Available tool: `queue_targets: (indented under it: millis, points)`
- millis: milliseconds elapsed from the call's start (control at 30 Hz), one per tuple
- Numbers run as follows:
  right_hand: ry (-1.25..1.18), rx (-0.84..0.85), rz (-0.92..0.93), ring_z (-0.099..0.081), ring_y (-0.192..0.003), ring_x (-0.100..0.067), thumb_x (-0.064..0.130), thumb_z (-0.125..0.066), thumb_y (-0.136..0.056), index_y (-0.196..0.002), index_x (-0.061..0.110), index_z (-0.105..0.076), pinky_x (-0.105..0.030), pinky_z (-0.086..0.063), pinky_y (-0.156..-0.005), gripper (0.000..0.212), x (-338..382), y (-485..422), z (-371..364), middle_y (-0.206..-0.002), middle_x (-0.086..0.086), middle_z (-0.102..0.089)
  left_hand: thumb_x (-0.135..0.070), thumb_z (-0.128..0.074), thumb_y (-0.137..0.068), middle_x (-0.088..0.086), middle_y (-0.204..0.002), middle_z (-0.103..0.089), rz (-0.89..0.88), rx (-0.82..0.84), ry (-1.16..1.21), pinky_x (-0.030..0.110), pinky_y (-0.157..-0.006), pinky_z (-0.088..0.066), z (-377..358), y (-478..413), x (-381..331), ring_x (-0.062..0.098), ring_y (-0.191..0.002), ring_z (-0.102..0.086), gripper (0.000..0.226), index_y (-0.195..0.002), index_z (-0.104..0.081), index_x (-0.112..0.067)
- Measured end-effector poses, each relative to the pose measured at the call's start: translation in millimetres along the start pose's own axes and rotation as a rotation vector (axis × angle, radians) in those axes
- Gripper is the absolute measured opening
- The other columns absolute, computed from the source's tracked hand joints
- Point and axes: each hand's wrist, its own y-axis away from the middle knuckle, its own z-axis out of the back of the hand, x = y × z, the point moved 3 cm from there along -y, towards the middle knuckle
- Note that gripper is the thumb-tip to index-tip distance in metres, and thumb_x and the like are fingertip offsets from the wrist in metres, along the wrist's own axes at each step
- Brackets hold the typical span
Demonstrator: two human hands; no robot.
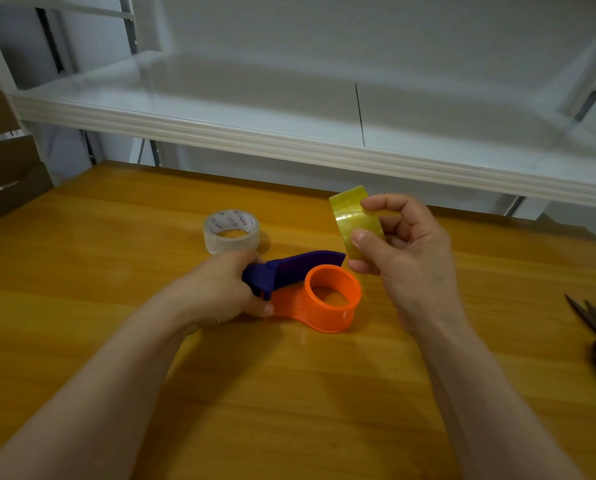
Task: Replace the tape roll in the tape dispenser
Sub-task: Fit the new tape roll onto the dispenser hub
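We pin the tape dispenser (303, 289) on the table (116, 237) with our left hand (220, 292), fingers closed on its purple handle end. Its orange hub stands bare. Just right and above, our right hand (404, 251) pinches the yellow tape roll (353, 220) edgewise; we should level it, then press it squarely onto the hub.

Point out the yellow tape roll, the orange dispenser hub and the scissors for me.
yellow tape roll (353, 216), head view, on its outer tape face.
orange dispenser hub (350, 295), head view, on the ring's right wall.
scissors (592, 318), head view, on the blades.
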Motion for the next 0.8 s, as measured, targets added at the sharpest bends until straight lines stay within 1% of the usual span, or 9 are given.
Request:
queue_targets:
  millis: [67,133,200,367,467,567,633,700,800]
  points:
    - [0.0,-0.003,0.004,-0.074,-0.082,-0.016,-0.002,-0.07,-0.088,-0.104,0.029,-0.065,-0.024,-0.058,-0.059,0.035,0.2,-0.2,0.6,-0.104,-0.005,-0.068,-0.005,-0.082,-0.077,0.006,-0.108,-0.066,-0.026,-0.023,0.13,0.037,-0.086,-0.052,1.6,-1.3,0.6,0.025,-0.098,-0.064,0.039,-0.107,-0.064,-0.021]
    - [0.002,-0.017,0.01,-0.072,-0.08,-0.012,-0.002,-0.07,-0.088,-0.104,0.029,-0.065,-0.025,-0.058,-0.06,0.036,-0.4,-1.1,2.0,-0.101,-0.004,-0.068,0.002,-0.078,-0.078,0.011,-0.113,-0.068,-0.066,-0.055,0.28,0.046,-0.096,-0.052,4.3,-1.9,1.1,0.03,-0.104,-0.065,0.037,-0.107,-0.067,-0.019]
    - [-0.003,-0.028,0.009,-0.072,-0.079,-0.011,-0.003,-0.07,-0.088,-0.103,0.03,-0.065,-0.026,-0.058,-0.06,0.037,-1.9,-1.9,3.1,-0.1,-0.003,-0.068,0.005,-0.072,-0.082,0.015,-0.114,-0.069,-0.108,-0.079,0.44,0.05,-0.098,-0.051,6.1,-1.8,0.9,0.033,-0.102,-0.066,0.034,-0.11,-0.069,-0.014]
    - [0.016,-0.008,-0.003,-0.074,-0.085,-0.017,-0.002,-0.07,-0.088,-0.104,0.031,-0.065,-0.026,-0.059,-0.06,0.037,-5.3,-1.3,0.9,-0.102,-0.002,-0.069,0.0,-0.066,-0.089,0.016,-0.102,-0.069,-0.124,-0.08,0.682,0.041,-0.079,-0.056,5.7,-3.7,0.2,0.029,-0.087,-0.064,0.025,-0.113,-0.067,-0.007]
    - [0.006,-0.006,-0.003,-0.072,-0.08,-0.012,-0.003,-0.07,-0.087,-0.103,0.03,-0.066,-0.026,-0.058,-0.059,0.038,-6.6,-1.9,-0.2,-0.098,0.0,-0.067,0.002,-0.066,-0.088,0.021,-0.104,-0.067,-0.159,-0.096,0.744,0.047,-0.09,-0.054,7.7,-4.9,0.4,0.03,-0.091,-0.062,0.029,-0.116,-0.065,-0.002]
    - [-0.006,-0.006,-0.005,-0.07,-0.076,-0.009,-0.004,-0.071,-0.086,-0.103,0.029,-0.066,-0.027,-0.059,-0.059,0.037,-7.6,-2.3,-0.8,-0.097,-0.002,-0.066,0.011,-0.068,-0.081,0.01,-0.102,-0.064,-0.217,-0.107,0.75,0.039,-0.086,-0.054,8.4,-5.6,1.1,0.025,-0.092,-0.061,0.038,-0.117,-0.062,0.003]
    - [0.005,0.003,-0.01,-0.071,-0.08,-0.013,-0.003,-0.071,-0.087,-0.104,0.029,-0.066,-0.027,-0.059,-0.06,0.037,-8.5,-2.0,-1.4,-0.101,-0.004,-0.066,0.013,-0.071,-0.077,0.003,-0.099,-0.067,-0.23,-0.113,0.725,0.032,-0.083,-0.053,7.6,-6.1,-0.2,0.019,-0.092,-0.064,0.035,-0.108,-0.068,-0.003]
    - [0.023,0.009,-0.011,-0.072,-0.084,-0.016,-0.003,-0.07,-0.087,-0.105,0.029,-0.066,-0.027,-0.06,-0.06,0.037,-9.6,-1.5,-1.9,-0.103,-0.004,-0.067,0.009,-0.076,-0.073,0.002,-0.099,-0.071,-0.232,-0.103,0.702,0.031,-0.084,-0.051,5.6,-6.9,-1.4,0.017,-0.094,-0.065,0.035,-0.1,-0.072,-0.013]
    - [0.028,0.009,-0.01,-0.072,-0.086,-0.019,-0.004,-0.07,-0.087,-0.104,0.029,-0.066,-0.027,-0.06,-0.06,0.037,-10.8,-1.5,-2.6,-0.102,-0.005,-0.068,0.005,-0.079,-0.073,0.008,-0.107,-0.072,-0.243,-0.095,0.649,0.03,-0.085,-0.052,4.4,-8.3,-1.9,0.02,-0.1,-0.067,0.037,-0.105,-0.074,-0.014]
